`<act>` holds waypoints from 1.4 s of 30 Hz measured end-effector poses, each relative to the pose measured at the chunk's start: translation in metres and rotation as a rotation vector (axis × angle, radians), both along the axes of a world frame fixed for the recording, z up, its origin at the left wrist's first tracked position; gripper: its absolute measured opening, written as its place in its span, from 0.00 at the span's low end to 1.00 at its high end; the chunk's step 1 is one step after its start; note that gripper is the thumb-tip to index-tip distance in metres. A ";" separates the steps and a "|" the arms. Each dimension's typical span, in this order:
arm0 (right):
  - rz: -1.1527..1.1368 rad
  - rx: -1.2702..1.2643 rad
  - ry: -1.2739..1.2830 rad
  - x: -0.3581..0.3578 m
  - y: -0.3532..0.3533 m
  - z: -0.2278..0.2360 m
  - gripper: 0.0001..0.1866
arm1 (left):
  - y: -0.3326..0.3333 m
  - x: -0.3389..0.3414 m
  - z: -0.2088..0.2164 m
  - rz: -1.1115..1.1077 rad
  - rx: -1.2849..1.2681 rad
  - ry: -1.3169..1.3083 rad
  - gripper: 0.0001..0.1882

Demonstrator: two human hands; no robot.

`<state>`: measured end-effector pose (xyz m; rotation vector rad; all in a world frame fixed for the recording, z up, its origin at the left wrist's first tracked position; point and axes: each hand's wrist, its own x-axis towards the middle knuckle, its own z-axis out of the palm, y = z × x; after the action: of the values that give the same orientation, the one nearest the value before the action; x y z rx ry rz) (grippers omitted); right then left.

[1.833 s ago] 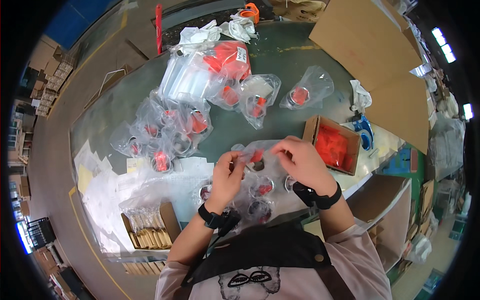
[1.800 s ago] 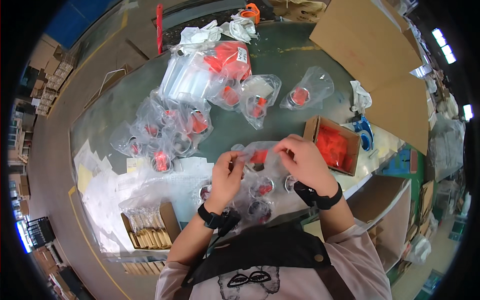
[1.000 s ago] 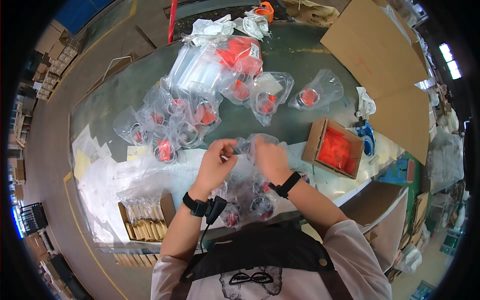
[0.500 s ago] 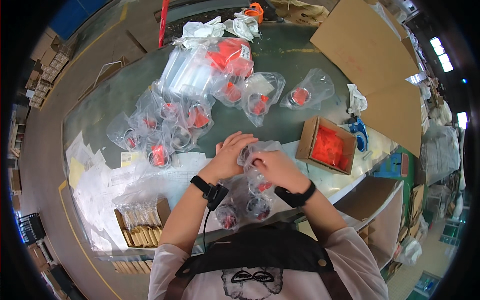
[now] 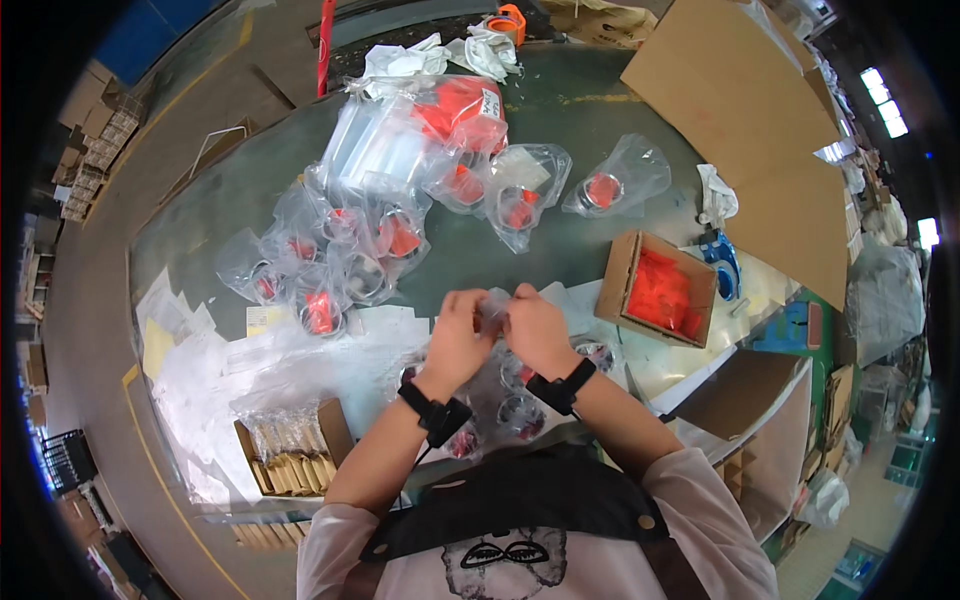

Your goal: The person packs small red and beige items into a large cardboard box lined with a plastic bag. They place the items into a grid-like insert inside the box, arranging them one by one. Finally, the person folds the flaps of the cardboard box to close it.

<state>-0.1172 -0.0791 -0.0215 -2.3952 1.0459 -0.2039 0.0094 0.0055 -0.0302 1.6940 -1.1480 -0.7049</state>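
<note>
My left hand (image 5: 462, 335) and my right hand (image 5: 537, 325) are close together over the near middle of the table. Both are closed, fingertips pinching a clear plastic bag (image 5: 493, 306) between them. What the bag contains is hidden by the fingers. Below and beside my wrists lie several clear bags with metal rings and red pieces, among them one bagged ring (image 5: 522, 415) near the table's front edge. Another bagged ring (image 5: 599, 354) rests just right of my right wrist, and part of one shows by my left wrist.
Bagged rings (image 5: 398, 235) cluster at left centre, behind them a large bag of red pieces (image 5: 460, 108). Right stands a carton of red pieces (image 5: 657, 290), beside a blue tape dispenser (image 5: 720, 265). Front left sits a box of small brown packets (image 5: 290, 470). Papers (image 5: 270, 370) cover the near side.
My hands have drawn level, fingertips meeting over the plastic. A bagged ring now shows right of my right wrist.
</note>
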 end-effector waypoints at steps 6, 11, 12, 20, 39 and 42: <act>-0.036 0.334 -0.224 -0.010 -0.011 0.000 0.11 | 0.016 -0.007 0.012 -0.192 0.106 -0.605 0.05; 0.160 0.065 -0.002 -0.022 0.004 0.024 0.16 | -0.004 -0.003 -0.002 -0.161 0.280 -0.668 0.07; 0.194 0.010 0.155 -0.020 0.006 0.026 0.15 | -0.004 -0.003 -0.001 -0.177 0.259 -0.655 0.08; 0.579 0.491 0.217 0.008 -0.030 -0.022 0.12 | 0.006 0.029 0.007 -0.259 0.156 -0.465 0.12; -0.175 0.839 -0.417 -0.001 -0.076 0.021 0.11 | -0.038 0.026 -0.013 -0.196 0.097 -0.089 0.15; -0.287 0.525 -0.496 -0.019 -0.064 0.006 0.11 | -0.036 0.012 -0.009 -0.201 0.137 -0.340 0.07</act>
<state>-0.1363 -0.1435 -0.0160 -1.6098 1.0362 -0.5224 0.0210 -0.0308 -0.0394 1.8804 -1.5547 -0.6448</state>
